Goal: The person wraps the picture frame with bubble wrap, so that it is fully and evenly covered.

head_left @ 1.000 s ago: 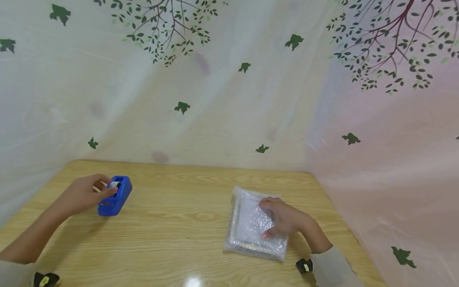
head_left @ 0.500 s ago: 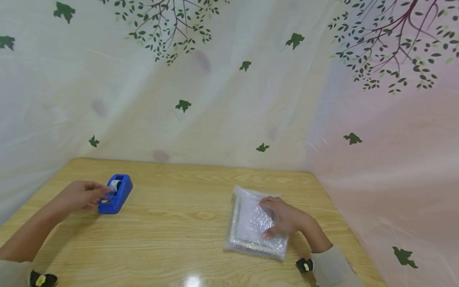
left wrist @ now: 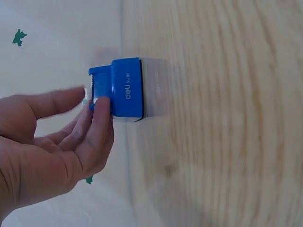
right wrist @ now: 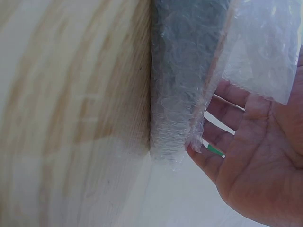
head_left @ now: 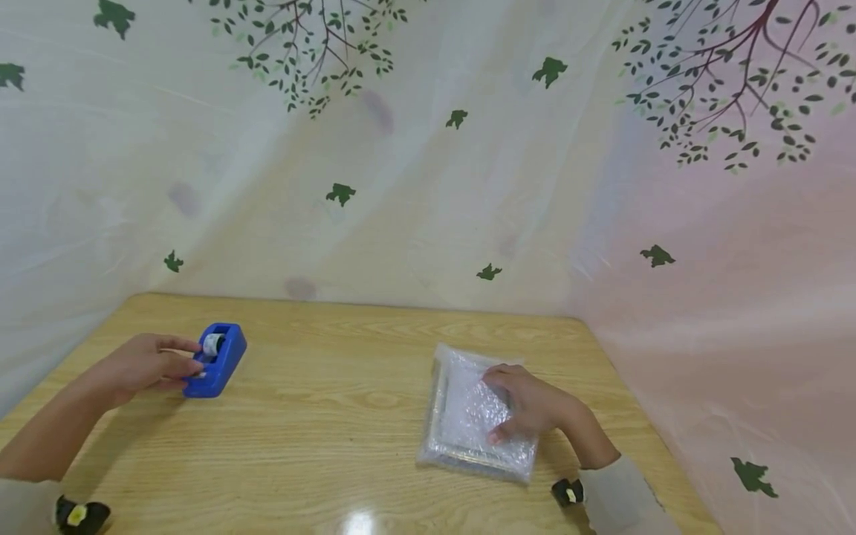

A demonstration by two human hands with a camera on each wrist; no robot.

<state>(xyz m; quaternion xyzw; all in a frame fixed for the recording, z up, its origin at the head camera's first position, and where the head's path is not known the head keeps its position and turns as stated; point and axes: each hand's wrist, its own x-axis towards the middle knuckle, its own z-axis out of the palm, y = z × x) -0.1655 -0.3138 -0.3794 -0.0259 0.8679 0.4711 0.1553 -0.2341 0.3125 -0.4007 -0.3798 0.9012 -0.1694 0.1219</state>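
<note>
A blue tape dispenser (head_left: 231, 358) with a roll of tape in it stands toward the table's left side. My left hand (head_left: 137, 370) is at its cutter end, fingertips touching the front. In the left wrist view, my thumb lies by the serrated blade, apart from the finger on the dispenser's lettered face; the tape's loose end is hard to make out. Toward the right lies a flat, frame-like rectangular thing in bubble wrap (head_left: 458, 401). My right hand (head_left: 535, 407) rests on it with spread fingers. In the right wrist view, a loose bubble-wrap flap (right wrist: 265, 52) covers part of that hand.
Both things stand on a wooden table (head_left: 321, 431). Behind and to the right hangs a pale curtain (head_left: 401, 245) printed with leaves and branches. A dark band with a yellow patch (head_left: 79, 514) shows at the left cuff, and another (head_left: 568, 493) at the right.
My left hand has drawn back from over the tape roll to the dispenser's cutter end, and its fingers have spread somewhat. The right hand and the wrapped package have stayed put.
</note>
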